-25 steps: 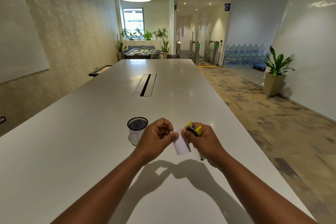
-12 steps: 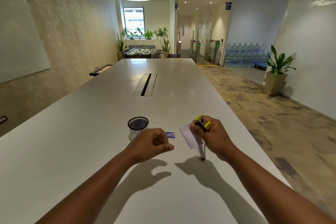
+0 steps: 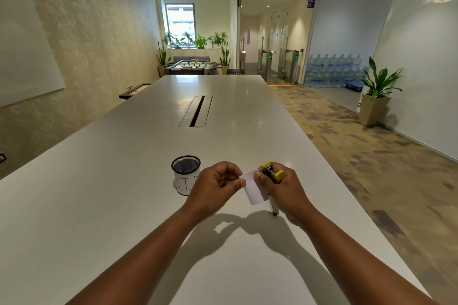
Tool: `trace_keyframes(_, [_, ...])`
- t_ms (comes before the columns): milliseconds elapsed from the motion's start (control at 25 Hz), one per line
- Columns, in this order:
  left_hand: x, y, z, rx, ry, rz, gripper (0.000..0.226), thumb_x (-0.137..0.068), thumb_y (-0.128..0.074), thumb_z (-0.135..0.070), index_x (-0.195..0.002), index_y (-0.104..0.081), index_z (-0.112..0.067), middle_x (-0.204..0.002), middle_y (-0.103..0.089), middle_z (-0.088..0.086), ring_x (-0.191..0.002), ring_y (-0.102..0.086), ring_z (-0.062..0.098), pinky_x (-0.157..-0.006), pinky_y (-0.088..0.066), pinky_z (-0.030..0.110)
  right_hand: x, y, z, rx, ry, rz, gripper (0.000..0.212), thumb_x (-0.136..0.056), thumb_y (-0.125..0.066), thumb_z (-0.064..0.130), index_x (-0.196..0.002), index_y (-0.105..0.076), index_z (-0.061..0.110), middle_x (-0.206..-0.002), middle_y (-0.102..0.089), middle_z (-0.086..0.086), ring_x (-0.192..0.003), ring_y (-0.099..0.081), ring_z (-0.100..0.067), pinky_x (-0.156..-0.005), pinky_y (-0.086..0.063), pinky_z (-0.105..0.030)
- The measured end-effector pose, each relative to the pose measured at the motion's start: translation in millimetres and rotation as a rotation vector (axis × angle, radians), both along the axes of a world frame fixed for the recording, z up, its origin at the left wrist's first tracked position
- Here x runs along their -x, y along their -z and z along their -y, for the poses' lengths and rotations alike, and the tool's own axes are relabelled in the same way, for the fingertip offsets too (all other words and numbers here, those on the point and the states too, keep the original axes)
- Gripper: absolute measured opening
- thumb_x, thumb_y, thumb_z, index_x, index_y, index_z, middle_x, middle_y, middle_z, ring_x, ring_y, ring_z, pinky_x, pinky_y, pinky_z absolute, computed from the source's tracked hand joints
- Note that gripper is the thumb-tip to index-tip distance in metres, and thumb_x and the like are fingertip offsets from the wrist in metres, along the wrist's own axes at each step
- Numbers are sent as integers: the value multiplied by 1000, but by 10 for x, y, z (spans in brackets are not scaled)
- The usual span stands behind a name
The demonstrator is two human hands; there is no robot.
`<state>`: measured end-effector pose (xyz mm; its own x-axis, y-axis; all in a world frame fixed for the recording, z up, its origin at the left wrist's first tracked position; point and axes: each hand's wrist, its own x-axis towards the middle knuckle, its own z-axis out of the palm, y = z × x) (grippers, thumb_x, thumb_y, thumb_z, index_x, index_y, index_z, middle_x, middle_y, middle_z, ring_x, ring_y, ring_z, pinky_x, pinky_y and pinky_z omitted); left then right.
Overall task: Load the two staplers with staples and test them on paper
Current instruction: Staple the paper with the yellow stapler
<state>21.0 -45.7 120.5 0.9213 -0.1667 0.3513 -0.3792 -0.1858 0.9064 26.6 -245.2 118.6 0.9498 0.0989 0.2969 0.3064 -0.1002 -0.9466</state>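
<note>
Paper (image 3: 253, 187) betw. both hands' fingers (image 3: 236, 182)

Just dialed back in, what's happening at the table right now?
A person stands at a long white table, both hands raised just above it. The right hand holds a yellow stapler together with a small piece of white paper. The left hand pinches the paper's left edge. A thin metal strip hangs below the right hand; I cannot tell what it is. A black mesh cup stands to the left. No second stapler is visible.
</note>
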Motion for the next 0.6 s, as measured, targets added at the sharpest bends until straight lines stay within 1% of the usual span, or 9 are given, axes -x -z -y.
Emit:
trace_keyframes(80, [-35, -21, -17, -16, -4, -12, 12, -86, -80, -15, -86, -70, -21, -79, -74, 8, -74, -65, 22, -75, -56, 40, 3, 9, -1, -8, 12, -3, 12, -96, -67, 14, -88, -66, 6, -78, -64, -5, -72, -57, -18, -66, -47, -33])
trace_keyframes(120, [-46, -32, -34, -1, -25, -22, 11, -86, -80, -14, -84, -70, -17, -77, -74, 10, -73, -67, 22, -75, -56, 39, 3, 3, 4, -19, 30, 3, 11, -96, -67, 13, -88, -66, 5, -77, -64, -4, -72, -57, -17, -65, -46, -31])
trace_keyframes(200, [-32, -65, -45, 117, -39, -95, 12, -86, -78, -8, -88, -67, -8, -72, -74, 7, -73, -69, 18, -76, -57, 36, -2, -16, 22, -30, 59, 25, 12, -96, -67, 12, -86, -65, 5, -74, -62, 0, -69, -55, -14, -61, -45, -26])
trace_keyframes(280, [-6, -109, 24, 222, 43, -200, 19, -86, -77, -5, -101, -65, -6, -81, -74, 12, -80, -69, 18, -81, -57, 36, 6, -33, -2, -13, 36, 43, 12, -96, -66, 12, -85, -65, 7, -72, -63, -2, -66, -55, -14, -60, -46, -27])
trace_keyframes(320, [-8, -114, 81, 222, 65, -220, 21, -87, -76, -5, -105, -66, -6, -86, -75, 14, -84, -70, 19, -84, -58, 37, 13, -37, -32, -21, 26, 40, 12, -97, -66, 13, -86, -66, 8, -73, -64, -5, -67, -57, -16, -60, -47, -29])
trace_keyframes(360, [-10, -115, 145, 224, 63, -224, 18, -88, -75, -5, -104, -67, -5, -88, -76, 14, -85, -71, 20, -85, -58, 37, 18, -40, -60, -42, 26, 31, 12, -97, -66, 13, -86, -66, 8, -75, -66, -8, -68, -59, -18, -60, -48, -31])
trace_keyframes(440, [-25, -108, 241, 320, 22, -265, 8, -91, -70, -4, -99, -68, -4, -89, -76, 11, -86, -71, 21, -86, -59, 37, 25, -49, -101, -93, 40, 18, 12, -98, -65, 13, -86, -66, 9, -75, -67, -9, -68, -61, -19, -57, -48, -30])
trace_keyframes(520, [-25, -103, 279, 466, 24, -355, 6, -92, -69, -6, -97, -68, -3, -90, -76, 11, -86, -71, 22, -86, -61, 35, 35, -63, -121, -124, 52, 15, 11, -98, -64, 11, -87, -66, 9, -71, -67, -2, -64, -61, -14, -54, -48, -26])
trace_keyframes(600, [-25, -84, 297, 583, 24, -415, 5, -91, -69, -9, -93, -69, -4, -89, -75, 12, -86, -71, 23, -87, -60, 38, 46, -83, -127, -122, 55, 26, 9, -98, -64, 10, -89, -65, 7, -67, -66, 7, -61, -61, -7, -52, -48, -20])
